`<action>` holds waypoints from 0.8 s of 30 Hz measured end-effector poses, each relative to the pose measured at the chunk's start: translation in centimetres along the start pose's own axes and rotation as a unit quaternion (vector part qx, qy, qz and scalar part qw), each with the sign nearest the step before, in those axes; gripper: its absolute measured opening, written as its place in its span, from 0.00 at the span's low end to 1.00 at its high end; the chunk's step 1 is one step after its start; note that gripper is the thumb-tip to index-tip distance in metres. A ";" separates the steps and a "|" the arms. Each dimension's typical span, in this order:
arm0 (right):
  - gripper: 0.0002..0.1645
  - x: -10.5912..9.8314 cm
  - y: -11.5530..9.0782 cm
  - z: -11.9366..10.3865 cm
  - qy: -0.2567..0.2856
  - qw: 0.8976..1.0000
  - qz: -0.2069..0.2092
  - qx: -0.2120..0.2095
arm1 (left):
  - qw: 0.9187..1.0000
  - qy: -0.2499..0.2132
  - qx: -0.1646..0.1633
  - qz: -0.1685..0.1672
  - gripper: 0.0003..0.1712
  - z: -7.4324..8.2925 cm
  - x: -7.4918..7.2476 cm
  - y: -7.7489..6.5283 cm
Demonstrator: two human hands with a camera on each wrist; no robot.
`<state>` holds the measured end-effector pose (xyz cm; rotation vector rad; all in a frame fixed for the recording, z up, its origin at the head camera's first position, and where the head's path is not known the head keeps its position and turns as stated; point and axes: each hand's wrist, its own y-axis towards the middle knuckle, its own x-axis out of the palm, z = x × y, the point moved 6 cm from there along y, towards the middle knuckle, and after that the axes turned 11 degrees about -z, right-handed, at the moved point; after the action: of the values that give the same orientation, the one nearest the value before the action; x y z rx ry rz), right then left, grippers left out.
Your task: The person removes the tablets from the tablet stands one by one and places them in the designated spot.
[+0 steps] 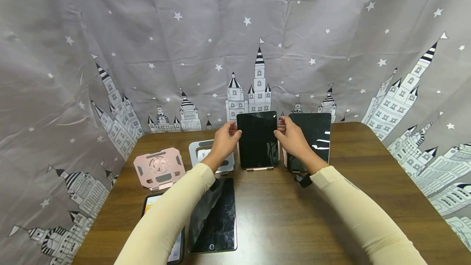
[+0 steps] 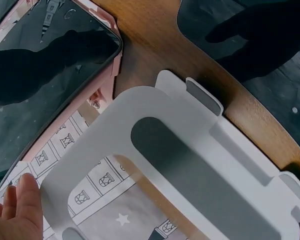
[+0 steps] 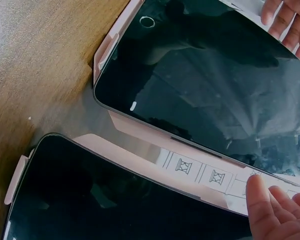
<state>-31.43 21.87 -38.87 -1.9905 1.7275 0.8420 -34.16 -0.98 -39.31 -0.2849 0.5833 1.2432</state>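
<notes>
A black-screened tablet (image 1: 259,142) stands upright on a pink stand (image 3: 135,131) at the back middle of the table. My left hand (image 1: 225,139) holds its left side, with the thumb at the front edge and the fingers just behind. On the opposite side, my right hand (image 1: 292,137) has its thumb over the front edge and its fingers beside and behind it. Both fingertips sets are partly hidden by the tablet in the head view. Just right of it, a second dark tablet (image 1: 312,132) leans on another pink stand, partly behind my right hand.
An unoccupied pink stand (image 1: 160,167) is at the left, and a white and grey stand (image 2: 125,110) is behind my left forearm. A dark tablet (image 1: 213,220) lies flat in front, beside a lit-screen device (image 1: 178,248) under my left sleeve. A castle-print curtain (image 1: 239,52) hangs behind.
</notes>
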 end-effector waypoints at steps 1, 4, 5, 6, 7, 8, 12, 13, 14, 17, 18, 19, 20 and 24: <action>0.35 0.1 0.1 0.0 0.002 1.000 0.000 0.000 | 1.000 -0.001 0.000 -0.002 0.27 0.0 0.1 0.1; 0.35 0.2 0.2 0.0 0.009 1.000 -0.004 -0.005 | 1.000 -0.009 0.001 -0.001 0.27 0.0 0.3 0.2; 0.35 0.3 0.2 0.0 0.010 1.000 -0.004 -0.006 | 1.000 -0.013 0.001 0.002 0.26 0.0 0.3 0.2; 0.35 0.3 0.2 0.0 0.013 1.000 -0.002 -0.007 | 1.000 -0.017 0.000 0.004 0.26 0.0 0.3 0.2; 0.35 0.3 0.2 0.0 0.014 1.000 -0.002 -0.009 | 1.000 -0.021 0.000 0.008 0.25 0.0 0.4 0.2; 0.35 0.3 0.1 0.0 0.016 1.000 0.000 -0.011 | 1.000 -0.025 0.001 0.012 0.25 -0.1 0.4 0.2; 0.34 0.1 0.1 0.0 0.018 1.000 0.014 -0.015 | 0.999 -0.040 0.003 0.022 0.24 -0.2 0.6 0.4; 0.34 0.1 0.1 0.1 0.017 1.000 0.016 -0.015 | 0.999 -0.045 0.003 0.024 0.24 -0.2 0.6 0.4; 0.33 0.1 0.1 0.1 0.016 1.000 0.018 -0.017 | 0.998 -0.050 0.002 0.028 0.24 -0.3 0.7 0.4; 0.33 0.2 0.3 0.1 0.010 0.999 0.024 -0.022 | 0.997 -0.064 0.002 0.040 0.23 -0.5 0.6 0.4; 0.32 0.3 0.3 0.2 0.008 0.999 0.025 -0.022 | 0.997 -0.068 0.001 0.044 0.22 -0.6 0.6 0.3; 0.32 0.4 0.4 0.2 0.004 0.999 0.028 -0.023 | 0.996 -0.070 0.001 0.048 0.22 -0.7 0.5 0.3; 0.31 0.4 0.4 0.2 0.001 0.999 0.029 -0.025 | 0.996 -0.071 0.000 0.051 0.21 -0.8 0.5 0.2; 0.29 0.3 0.2 0.4 -0.007 0.999 0.038 -0.032 | 0.995 -0.078 0.002 0.057 0.19 -1.1 0.8 0.1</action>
<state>-31.72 21.82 -39.36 -1.9637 1.8007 0.9451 -34.33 -0.89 -40.59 -0.1517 0.4722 1.3615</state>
